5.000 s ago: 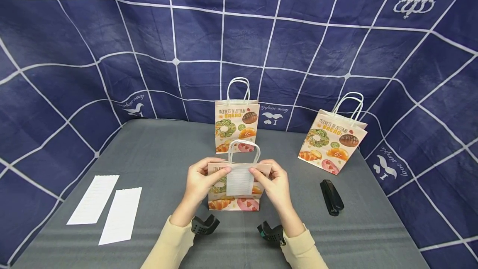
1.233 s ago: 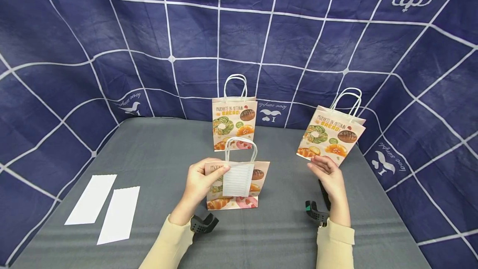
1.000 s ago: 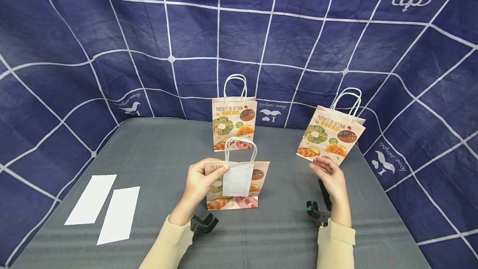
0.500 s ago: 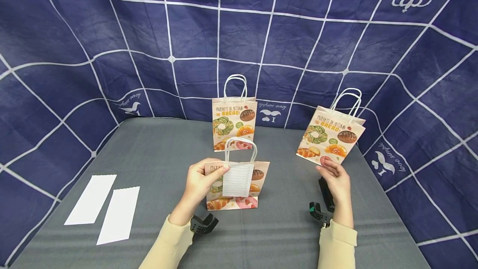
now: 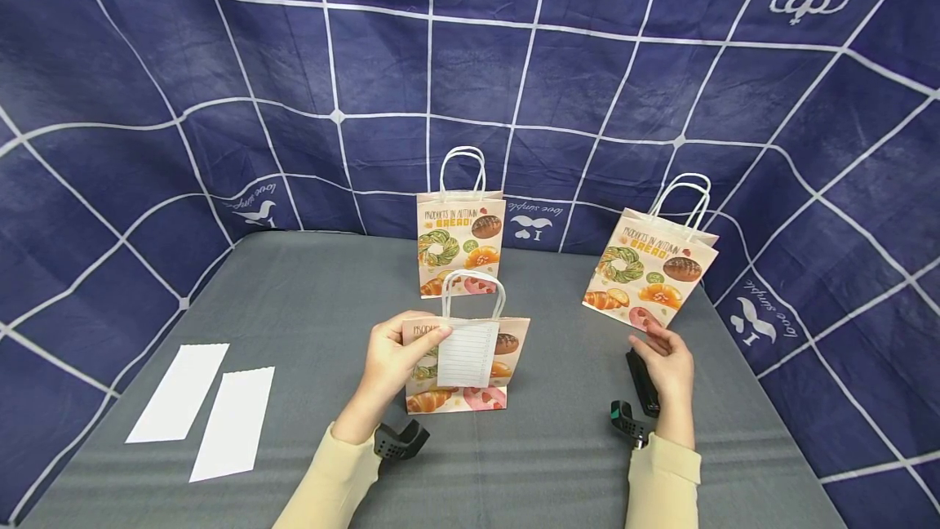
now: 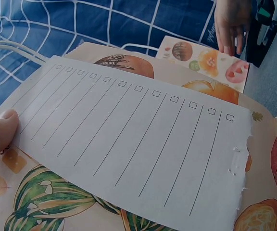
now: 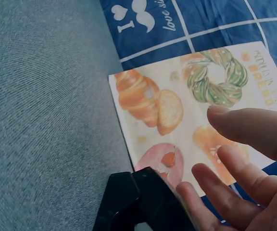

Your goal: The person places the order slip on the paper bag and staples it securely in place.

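Observation:
My left hand [image 5: 396,353] pinches the top left edge of a bread-print paper bag [image 5: 419,400] together with a lined checklist slip [image 5: 467,356], thumb in front. The slip lies flat against the bag's front, under its white handle. In the left wrist view the checklist slip [image 6: 143,125] shows a column of small boxes and a ragged end. My right hand [image 5: 667,366] hovers beside the black stapler [image 5: 640,382], thumb and fingers spread apart and holding nothing. In the right wrist view the stapler [image 7: 143,197] is close before the fingertips.
Two more bread-print bags stand behind: one upright bag [image 5: 461,243] at centre back, one tilted bag [image 5: 649,268] at right. Two white paper slips [image 5: 179,392] lie on the grey table at left. A blue checked curtain [image 5: 294,64] encloses the back and sides.
From holding the bag's right side, my right hand has let go and moved right to the stapler, lately dropping slightly lower. The left hand keeps its hold on bag and slip.

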Demonstrator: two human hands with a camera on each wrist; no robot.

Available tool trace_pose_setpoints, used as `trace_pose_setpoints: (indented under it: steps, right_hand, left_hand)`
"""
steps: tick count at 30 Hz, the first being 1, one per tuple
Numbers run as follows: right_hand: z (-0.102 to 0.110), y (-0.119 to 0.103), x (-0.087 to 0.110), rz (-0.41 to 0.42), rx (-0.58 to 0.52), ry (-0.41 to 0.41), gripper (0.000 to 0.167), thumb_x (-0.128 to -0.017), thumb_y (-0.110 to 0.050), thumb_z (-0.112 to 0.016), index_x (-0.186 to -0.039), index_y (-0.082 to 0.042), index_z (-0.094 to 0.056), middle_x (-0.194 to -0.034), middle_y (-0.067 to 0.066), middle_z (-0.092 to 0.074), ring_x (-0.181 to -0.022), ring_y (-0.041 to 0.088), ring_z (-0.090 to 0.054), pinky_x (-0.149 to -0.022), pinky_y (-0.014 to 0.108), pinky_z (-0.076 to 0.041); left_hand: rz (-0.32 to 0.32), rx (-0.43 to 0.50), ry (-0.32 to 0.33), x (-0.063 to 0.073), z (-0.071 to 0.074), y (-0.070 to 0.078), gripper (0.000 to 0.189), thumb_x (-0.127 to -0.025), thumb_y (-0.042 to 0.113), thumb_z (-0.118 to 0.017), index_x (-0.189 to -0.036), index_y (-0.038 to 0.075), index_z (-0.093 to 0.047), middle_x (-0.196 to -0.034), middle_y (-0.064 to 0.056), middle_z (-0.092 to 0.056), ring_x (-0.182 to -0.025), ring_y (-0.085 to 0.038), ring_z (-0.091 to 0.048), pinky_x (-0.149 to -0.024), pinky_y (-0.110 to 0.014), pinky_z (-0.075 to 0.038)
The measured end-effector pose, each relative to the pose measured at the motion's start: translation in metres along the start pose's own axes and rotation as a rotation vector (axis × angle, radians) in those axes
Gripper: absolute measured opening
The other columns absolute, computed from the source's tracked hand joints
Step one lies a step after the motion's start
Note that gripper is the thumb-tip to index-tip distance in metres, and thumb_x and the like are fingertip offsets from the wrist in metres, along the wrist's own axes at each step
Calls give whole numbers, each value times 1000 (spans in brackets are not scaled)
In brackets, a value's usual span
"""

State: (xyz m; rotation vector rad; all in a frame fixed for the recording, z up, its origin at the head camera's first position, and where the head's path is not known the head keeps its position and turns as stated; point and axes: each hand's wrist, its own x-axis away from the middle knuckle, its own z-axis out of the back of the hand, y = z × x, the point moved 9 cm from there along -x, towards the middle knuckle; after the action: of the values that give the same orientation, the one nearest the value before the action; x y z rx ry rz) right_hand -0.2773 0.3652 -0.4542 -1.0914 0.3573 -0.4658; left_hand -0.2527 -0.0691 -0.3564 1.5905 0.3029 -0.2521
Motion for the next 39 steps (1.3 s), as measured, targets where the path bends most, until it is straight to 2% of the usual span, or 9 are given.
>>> trace_pose_setpoints:
  steps: [4,6,8,10,12,17,24,30,39]
  right_hand:
    - [-2,6,0,-26,39,-29,51,-83,-12,-71,-126,5,-50,-127,26,-51,-116,35,-51,-68,6,-36]
    - [-3,8,1,-39,60,-49,54,-82,-13,-72,-127,5,-48,-128,27,-50,-117,37,-50,-77,16,-43]
    - [-3,10,1,-49,80,-63,56,-82,-14,-72,-128,6,-47,-128,29,-49,-118,40,-49,-87,31,-46]
    - [-2,11,1,-59,107,-70,57,-82,-14,-72,-128,6,-46,-128,30,-48,-119,41,-47,-94,45,-41]
    - [-1,13,2,-67,137,-71,57,-81,-15,-71,-128,7,-46,-128,31,-48,-119,43,-47,-97,49,-37]
    - [1,19,3,-99,173,-78,59,-80,-15,-71,-128,7,-45,-128,32,-48,-117,43,-46,-98,51,-34]
    - [0,26,4,-148,207,-100,63,-79,-17,-72,-128,10,-44,-125,33,-48,-113,43,-47,-95,52,-34]
    - [0,31,5,-197,252,-110,61,-79,-22,-71,-126,10,-47,-123,34,-49,-112,44,-47,-94,52,-34]
    - [2,31,5,-192,237,-71,51,-79,-20,-70,-118,10,-57,-123,32,-50,-108,42,-47,-88,50,-36]
  left_hand:
    - [5,4,-3,0,0,0,13,-78,-2,-74,-89,-6,-69,-80,-10,-69,-68,-9,-63,-59,-30,-54]
    - [6,4,-4,0,0,0,13,-78,-2,-74,-89,-6,-69,-79,-10,-69,-67,-9,-63,-58,-32,-54]
    - [6,2,-3,0,0,0,12,-78,-3,-73,-89,-6,-69,-79,-11,-69,-67,-9,-63,-58,-32,-54]
    - [8,1,-1,0,0,0,12,-77,-4,-73,-89,-7,-69,-79,-11,-69,-67,-9,-62,-58,-31,-54]
    - [9,1,1,0,0,1,12,-77,-4,-73,-88,-7,-69,-79,-11,-69,-67,-9,-62,-58,-29,-54]
    - [8,4,4,0,0,0,13,-77,-4,-74,-88,-7,-69,-80,-11,-69,-68,-9,-62,-59,-26,-53]
    - [18,16,-4,0,0,-1,14,-78,-3,-73,-90,-7,-69,-80,-11,-69,-67,-9,-63,-59,-31,-54]
    - [13,8,-3,0,0,0,14,-77,-2,-74,-89,-6,-69,-80,-12,-69,-67,-9,-63,-59,-30,-54]
    - [4,12,-9,0,-1,0,12,-78,-4,-72,-89,-7,-68,-80,-13,-68,-66,-10,-63,-59,-34,-55]
